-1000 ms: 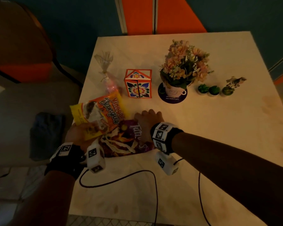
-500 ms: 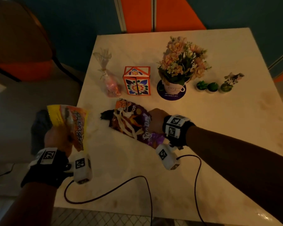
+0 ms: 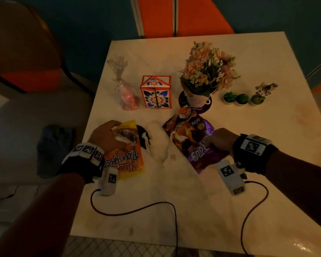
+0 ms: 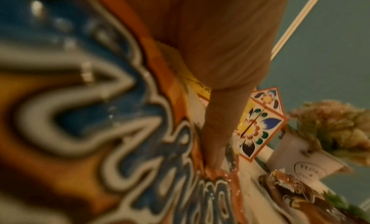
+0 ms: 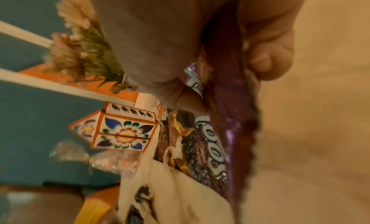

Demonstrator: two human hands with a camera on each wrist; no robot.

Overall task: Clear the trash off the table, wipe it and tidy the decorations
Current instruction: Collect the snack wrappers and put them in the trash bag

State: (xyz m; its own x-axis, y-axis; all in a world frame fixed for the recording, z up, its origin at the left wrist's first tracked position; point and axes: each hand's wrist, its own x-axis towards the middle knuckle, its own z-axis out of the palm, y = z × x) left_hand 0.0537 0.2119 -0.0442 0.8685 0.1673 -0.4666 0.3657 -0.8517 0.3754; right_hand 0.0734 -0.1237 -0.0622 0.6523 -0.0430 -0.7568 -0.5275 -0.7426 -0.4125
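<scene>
My left hand (image 3: 107, 133) grips an orange and yellow snack bag (image 3: 123, 160) at the table's near left; in the left wrist view the bag (image 4: 100, 116) fills the picture under my fingers (image 4: 218, 129). My right hand (image 3: 214, 140) pinches a purple snack bag (image 3: 191, 138) by its edge, thumb on top of the bag (image 5: 228, 119). A crumpled white cloth (image 3: 158, 145) lies between the two bags. Behind them stand a cellophane sweets bag (image 3: 127, 94), a floral box (image 3: 156, 94), a flower pot (image 3: 207, 75) and three small green plants (image 3: 242, 98).
The pale table (image 3: 267, 145) has stains at the right. Two cables (image 3: 133, 210) trail over its near part. A small figurine (image 3: 266, 88) stands at the back right. A chair (image 3: 26, 58) and a dark cloth (image 3: 53, 147) are to the left of the table.
My left hand brought the orange bag back from beyond the table's left edge to the tabletop. My right hand drew the purple bag rightward, and the white cloth now shows between them.
</scene>
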